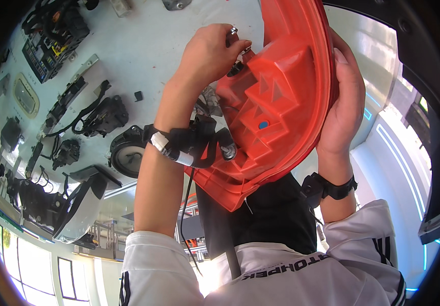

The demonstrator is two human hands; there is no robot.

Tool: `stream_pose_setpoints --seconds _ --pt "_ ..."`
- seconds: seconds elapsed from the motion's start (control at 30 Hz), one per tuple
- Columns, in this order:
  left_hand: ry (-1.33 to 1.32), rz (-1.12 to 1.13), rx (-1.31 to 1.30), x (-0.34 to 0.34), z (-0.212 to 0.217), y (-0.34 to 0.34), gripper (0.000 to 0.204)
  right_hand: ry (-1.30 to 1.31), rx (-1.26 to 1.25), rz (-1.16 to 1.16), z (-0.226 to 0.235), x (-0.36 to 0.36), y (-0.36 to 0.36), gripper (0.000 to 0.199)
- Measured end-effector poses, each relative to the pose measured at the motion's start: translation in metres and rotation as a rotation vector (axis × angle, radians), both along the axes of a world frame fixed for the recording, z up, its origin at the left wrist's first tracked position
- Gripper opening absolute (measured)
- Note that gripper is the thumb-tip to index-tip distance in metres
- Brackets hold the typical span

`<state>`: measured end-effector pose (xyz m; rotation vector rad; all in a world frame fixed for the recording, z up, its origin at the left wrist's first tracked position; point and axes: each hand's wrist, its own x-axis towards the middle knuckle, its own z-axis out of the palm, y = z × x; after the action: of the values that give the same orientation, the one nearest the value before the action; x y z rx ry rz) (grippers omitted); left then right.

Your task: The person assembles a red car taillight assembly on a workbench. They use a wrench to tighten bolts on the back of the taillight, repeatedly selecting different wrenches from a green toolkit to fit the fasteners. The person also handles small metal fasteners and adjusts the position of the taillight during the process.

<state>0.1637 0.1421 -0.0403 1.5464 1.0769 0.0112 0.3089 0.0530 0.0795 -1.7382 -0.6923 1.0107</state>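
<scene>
A large red tail light housing [294, 76] is held up before me, its stepped, hollowed back toward the view. My right hand [347, 102] is closed round its right edge, the thumb lying along the rim and the other fingers mostly hidden behind. At the housing's upper left, my left hand [212, 53] pinches a small dark and silvery part [233, 31], its exact kind too small to tell. Just below those fingertips, a black round piece [235, 69] sits against the housing. A blue spot [264, 125] shows in the middle of the housing.
A pale board to the left carries a fuse box [41, 56], a round speaker [128, 155], black wired parts [105, 115] and a clear-lensed headlight [79, 209]. Straps with black devices [340, 188] circle both wrists; a thin black cable [185, 204] hangs from the left one.
</scene>
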Motion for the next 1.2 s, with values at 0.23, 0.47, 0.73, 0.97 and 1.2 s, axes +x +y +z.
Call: stream_pose_setpoints --seconds 0.23,0.47,0.73,0.97,1.2 --pt "-0.135 0.056 0.025 0.0 -0.01 -0.007 0.022 0.052 0.007 0.005 0.001 0.001 -0.001 0.049" --pt "0.016 -0.01 -0.094 -0.004 0.008 0.004 0.024 -0.05 0.0 0.017 0.0 0.0 -0.001 0.049" --pt "-0.082 -0.019 0.048 0.0 -0.007 -0.002 0.025 0.042 0.0 -0.014 0.0 0.0 0.0 0.049" --pt "-0.144 -0.068 -0.067 -0.003 -0.007 0.006 0.016 0.033 0.007 -0.002 0.002 -0.001 0.001 0.048" --pt "-0.135 -0.073 -0.096 -0.022 -0.019 0.0 0.018 0.015 0.008 0.023 0.001 -0.001 0.001 0.048"
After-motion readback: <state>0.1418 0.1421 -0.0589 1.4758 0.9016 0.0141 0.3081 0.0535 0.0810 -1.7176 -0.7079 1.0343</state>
